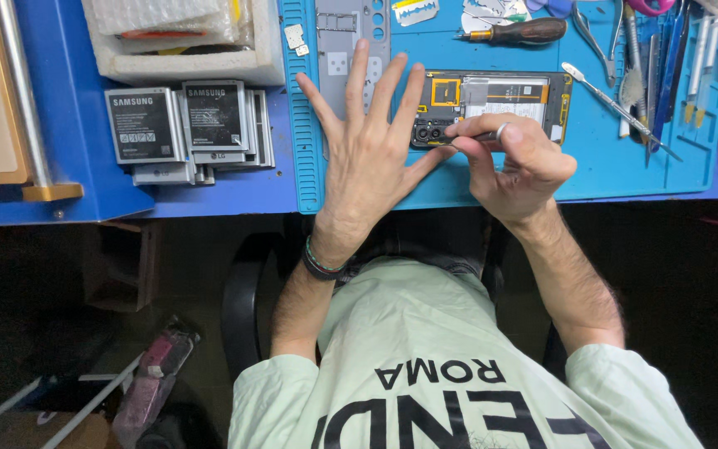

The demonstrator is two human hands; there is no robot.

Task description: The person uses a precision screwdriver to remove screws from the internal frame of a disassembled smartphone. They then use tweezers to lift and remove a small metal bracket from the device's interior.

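Blue silicone mat [508, 187] under splayed, empty left hand [367, 141]; right hand [513, 162] pinches thin metal tool [479, 137] on opened black phone [492, 104] just ahead, better kept shallow and steady.

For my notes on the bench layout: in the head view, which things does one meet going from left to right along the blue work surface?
Stack of phone batteries → left hand → opened phone → right hand → metal spudger → row of tools.

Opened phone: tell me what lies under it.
The opened phone lies flat on a blue work mat. The left hand covers the phone's left end, so what sits beneath there cannot be seen. The right hand holds a thin tool against it.
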